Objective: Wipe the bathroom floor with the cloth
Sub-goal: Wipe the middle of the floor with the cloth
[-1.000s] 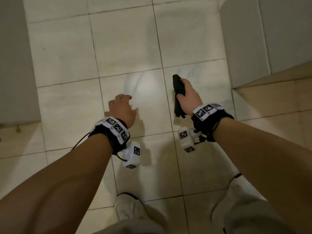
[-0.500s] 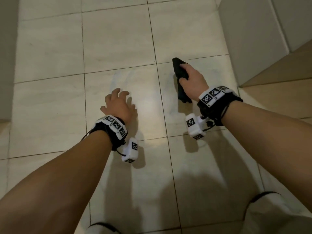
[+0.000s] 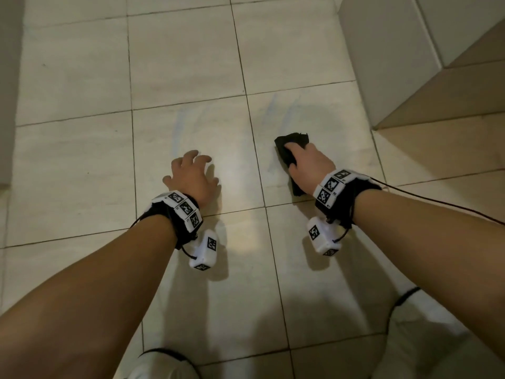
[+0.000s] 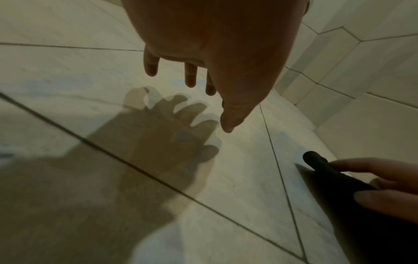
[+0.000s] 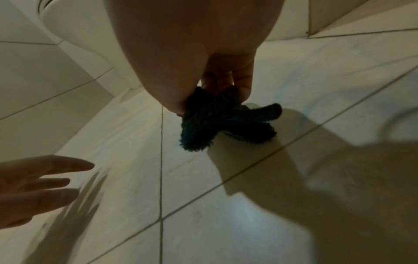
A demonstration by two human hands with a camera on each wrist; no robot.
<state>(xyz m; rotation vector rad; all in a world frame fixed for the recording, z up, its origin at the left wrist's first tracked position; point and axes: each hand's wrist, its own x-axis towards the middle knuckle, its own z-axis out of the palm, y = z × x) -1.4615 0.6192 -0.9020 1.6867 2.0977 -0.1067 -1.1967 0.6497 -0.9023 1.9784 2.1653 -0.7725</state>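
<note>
Two hands (image 3: 191,176) (image 3: 310,165), one dark cloth (image 3: 291,142), two wrist bands (image 3: 185,209) (image 3: 332,186), two knees (image 3: 161,365) (image 3: 426,337).

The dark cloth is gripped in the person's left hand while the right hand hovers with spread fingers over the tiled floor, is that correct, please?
Not quite: the hands are swapped. The head view shows the right hand gripping the dark cloth, while the left hand hovers with spread fingers over the tiled floor.

Dark fuzzy cloth (image 3: 290,143), bunched, low over the pale tiled floor (image 3: 185,64)
</note>
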